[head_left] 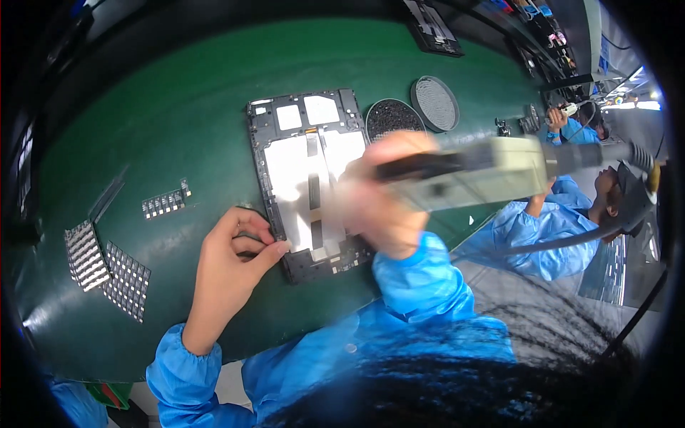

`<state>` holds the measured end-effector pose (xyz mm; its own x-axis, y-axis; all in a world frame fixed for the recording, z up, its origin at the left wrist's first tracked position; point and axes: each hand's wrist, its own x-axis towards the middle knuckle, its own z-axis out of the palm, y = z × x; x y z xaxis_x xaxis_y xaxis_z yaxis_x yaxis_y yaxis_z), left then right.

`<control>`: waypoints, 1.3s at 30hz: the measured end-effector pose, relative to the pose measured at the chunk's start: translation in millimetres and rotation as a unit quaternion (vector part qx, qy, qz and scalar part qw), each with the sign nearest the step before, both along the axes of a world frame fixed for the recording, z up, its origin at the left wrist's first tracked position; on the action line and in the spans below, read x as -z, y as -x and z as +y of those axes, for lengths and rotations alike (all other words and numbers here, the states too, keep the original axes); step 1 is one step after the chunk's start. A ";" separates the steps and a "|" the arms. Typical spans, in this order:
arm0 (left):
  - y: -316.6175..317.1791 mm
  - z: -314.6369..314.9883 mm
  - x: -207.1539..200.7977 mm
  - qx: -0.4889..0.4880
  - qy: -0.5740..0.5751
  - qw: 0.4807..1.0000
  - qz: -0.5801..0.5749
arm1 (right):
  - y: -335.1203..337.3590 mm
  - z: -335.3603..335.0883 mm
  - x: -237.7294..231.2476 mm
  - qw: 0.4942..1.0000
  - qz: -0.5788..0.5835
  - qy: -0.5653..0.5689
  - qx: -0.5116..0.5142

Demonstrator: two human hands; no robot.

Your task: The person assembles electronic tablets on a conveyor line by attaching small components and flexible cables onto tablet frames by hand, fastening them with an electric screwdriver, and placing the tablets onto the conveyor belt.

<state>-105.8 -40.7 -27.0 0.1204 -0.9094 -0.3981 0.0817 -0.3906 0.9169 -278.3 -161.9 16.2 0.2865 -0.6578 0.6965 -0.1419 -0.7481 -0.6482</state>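
Note:
A tablet chassis (289, 167) lies on the green table in front of me, a black frame with bright white panels and dark flat cables down its middle. My left hand (228, 253) rests at its lower left edge, thumb on the frame and fingers curled at the side. Gripped in my right hand (385, 207) is a beige and black electric screwdriver (474, 175) with a cable at its rear end. Motion blurs this hand and the tool over the chassis's right side. The screwdriver's tip is hidden.
Near the chassis's upper right stand a round dish of dark screws (394, 120) and a dish of grey small parts (435, 103). Sheets of small parts (87, 255) and a short strip (164, 205) lie left. Another device (432, 28) lies far back. Co-workers in blue (549, 239) sit right.

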 end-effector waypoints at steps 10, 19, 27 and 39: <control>4.2 -5.1 -8.1 -0.009 -0.039 0.999 0.012 | 77.0 -73.8 30.5 0.914 -0.324 -0.242 -0.036; 7.3 -7.8 -9.0 -0.008 -0.066 0.998 0.000 | 78.2 -80.3 39.3 0.934 -0.252 -0.253 -0.002; 6.3 -4.5 -4.5 -0.021 -0.055 0.998 0.031 | 76.2 -79.7 38.7 0.937 -0.246 -0.249 0.006; 0.1 -2.5 -7.2 -0.001 -0.040 0.999 0.020 | 77.8 -78.0 42.5 0.928 -0.245 -0.278 -0.038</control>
